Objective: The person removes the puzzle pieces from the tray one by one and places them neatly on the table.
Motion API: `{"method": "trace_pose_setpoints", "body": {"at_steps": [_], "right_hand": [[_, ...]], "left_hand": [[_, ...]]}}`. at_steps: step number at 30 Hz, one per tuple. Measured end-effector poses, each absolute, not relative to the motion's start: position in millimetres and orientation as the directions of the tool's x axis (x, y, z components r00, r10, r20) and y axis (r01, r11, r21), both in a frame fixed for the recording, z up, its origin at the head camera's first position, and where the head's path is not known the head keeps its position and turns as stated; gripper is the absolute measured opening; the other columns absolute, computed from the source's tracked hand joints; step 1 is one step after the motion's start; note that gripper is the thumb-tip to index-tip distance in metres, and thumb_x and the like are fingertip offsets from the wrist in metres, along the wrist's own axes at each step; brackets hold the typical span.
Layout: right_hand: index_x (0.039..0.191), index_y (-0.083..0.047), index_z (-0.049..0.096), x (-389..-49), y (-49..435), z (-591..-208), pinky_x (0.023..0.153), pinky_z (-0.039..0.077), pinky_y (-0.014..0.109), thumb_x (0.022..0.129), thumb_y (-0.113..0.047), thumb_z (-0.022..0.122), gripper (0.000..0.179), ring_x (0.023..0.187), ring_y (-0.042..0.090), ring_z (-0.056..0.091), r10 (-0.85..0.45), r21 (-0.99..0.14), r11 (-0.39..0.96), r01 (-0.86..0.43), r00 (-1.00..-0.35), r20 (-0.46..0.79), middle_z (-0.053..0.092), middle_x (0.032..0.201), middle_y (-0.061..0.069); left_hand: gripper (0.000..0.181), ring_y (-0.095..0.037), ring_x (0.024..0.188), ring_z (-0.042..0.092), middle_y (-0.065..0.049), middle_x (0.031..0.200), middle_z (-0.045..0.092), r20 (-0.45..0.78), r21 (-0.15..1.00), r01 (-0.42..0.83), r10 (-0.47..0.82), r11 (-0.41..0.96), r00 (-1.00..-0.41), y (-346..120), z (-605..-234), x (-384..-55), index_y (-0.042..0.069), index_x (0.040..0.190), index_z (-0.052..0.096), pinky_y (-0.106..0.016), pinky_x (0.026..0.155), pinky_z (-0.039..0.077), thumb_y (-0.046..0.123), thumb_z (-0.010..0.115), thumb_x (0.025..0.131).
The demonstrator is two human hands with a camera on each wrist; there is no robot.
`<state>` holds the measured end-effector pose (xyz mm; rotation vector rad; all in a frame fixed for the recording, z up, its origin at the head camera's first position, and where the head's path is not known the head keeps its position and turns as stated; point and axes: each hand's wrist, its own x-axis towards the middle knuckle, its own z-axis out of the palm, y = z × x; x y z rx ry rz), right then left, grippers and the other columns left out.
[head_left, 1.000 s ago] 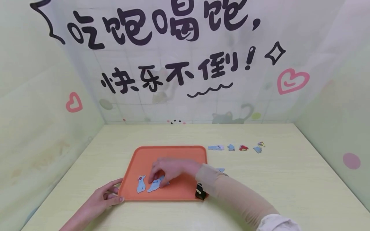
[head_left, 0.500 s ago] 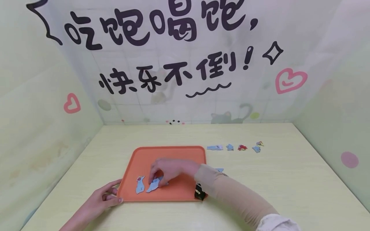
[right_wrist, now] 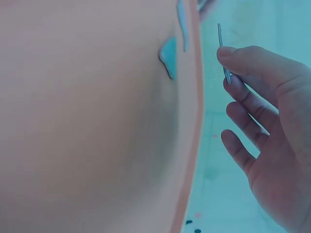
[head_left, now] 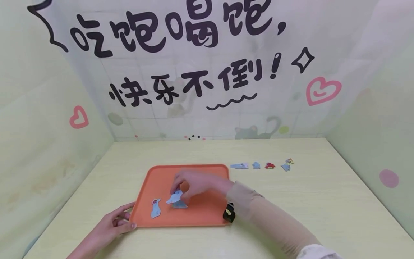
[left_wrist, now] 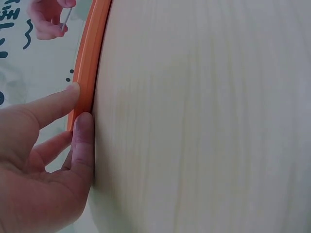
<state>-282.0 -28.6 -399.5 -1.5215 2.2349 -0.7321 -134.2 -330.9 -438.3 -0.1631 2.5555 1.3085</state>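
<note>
My right hand (head_left: 197, 184) pinches a flat light-blue puzzle piece (head_left: 175, 196) between thumb and fingers, held a little above the orange tray (head_left: 207, 216). In the right wrist view the pinched piece appears edge-on, as a thin sliver. Another blue piece (head_left: 180, 205) lies on the tray just below, partly covered by the held one. To its left is a long blue piece (head_left: 156, 209) with a red mark at its top. My left hand (head_left: 113, 223) grips the tray's near left corner, thumb and fingers on the rim (left_wrist: 86, 63).
Beyond the tray's right side, several cut pieces lie in a row: a long blue one (head_left: 239, 166), a small blue one (head_left: 256, 165), a red one (head_left: 270, 166) and a blue-and-yellow cluster (head_left: 286, 166). A black piece (head_left: 229, 213) sits at the tray's near right corner.
My right hand has risen from the tray with the blue piece, uncovering more of the piece below. My left hand keeps its grip on the corner.
</note>
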Motion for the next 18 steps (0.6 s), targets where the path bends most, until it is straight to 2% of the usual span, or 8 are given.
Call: {"method": "trace_pose_setpoints", "body": {"at_steps": [6,13,18], "right_hand": [[0.114,-0.024,0.073,-280.4,-2.7,-392.7,0.094,0.044,0.027,0.088,-0.021,0.073,0.025,0.109,0.011,0.052,-0.887,-0.497,0.353,-0.793,-0.452,0.092,0.066,0.107,-0.012],[0.114,-0.02,0.074,-279.8,33.9,-395.4,0.093,0.047,0.041,0.087,-0.018,0.074,0.028,0.109,0.024,0.056,-0.799,-0.542,0.418,-0.729,-0.579,0.162,0.067,0.107,-0.006],[0.114,-0.021,0.074,-279.0,63.1,-398.5,0.091,0.046,0.04,0.085,-0.019,0.075,0.029,0.107,0.023,0.056,-0.736,-0.567,0.444,-0.694,-0.643,0.212,0.065,0.103,-0.008]], "left_hand": [[0.079,-0.008,0.082,0.057,-0.01,0.112,0.057,-0.289,0.77,-0.22,0.02,0.599,-0.957,-330.9,-439.4,-135.9,0.002,0.152,0.032,-0.021,0.068,0.046,0.02,0.074,0.088],[0.08,-0.008,0.083,0.056,-0.01,0.113,0.058,-0.308,0.748,-0.239,0.004,0.619,-0.951,-331.3,-440.1,-137.2,0.003,0.153,0.033,-0.022,0.068,0.046,0.025,0.074,0.088],[0.078,-0.007,0.082,0.057,-0.011,0.113,0.057,-0.291,0.766,-0.207,0.041,0.609,-0.956,-332.4,-439.0,-135.5,0.004,0.153,0.033,-0.021,0.07,0.046,0.024,0.073,0.089]]}}
